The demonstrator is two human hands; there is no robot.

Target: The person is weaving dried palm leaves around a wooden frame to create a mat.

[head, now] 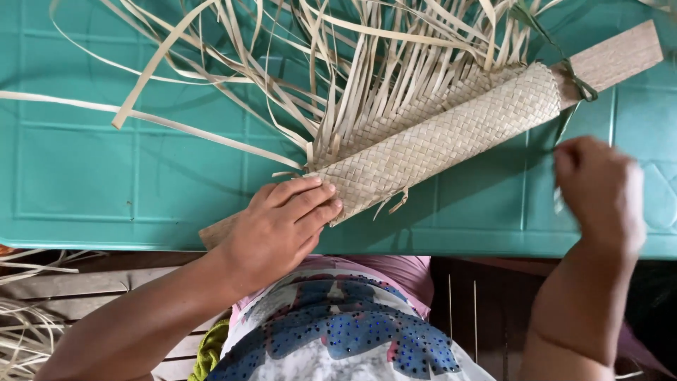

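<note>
A pale woven straw mat (pixel 437 137) is wrapped around a long wooden board (pixel 613 56) that lies slanted across a teal plastic table (pixel 106 176). Loose unwoven strips (pixel 338 63) fan out from the weave toward the far side. My left hand (pixel 282 229) lies flat on the near end of the weave, fingers together, pressing it down. My right hand (pixel 599 190) is blurred, to the right below the board's far end, fingers closed on a thin green strip (pixel 564 123) that runs up to a knot (pixel 582 88) tied around the board.
More loose straw strips (pixel 28 331) lie on the wooden slat floor (pixel 84 286) at lower left. My lap in patterned cloth (pixel 338 331) sits under the table's near edge. A few thin sticks (pixel 462 317) stand below the table at the right.
</note>
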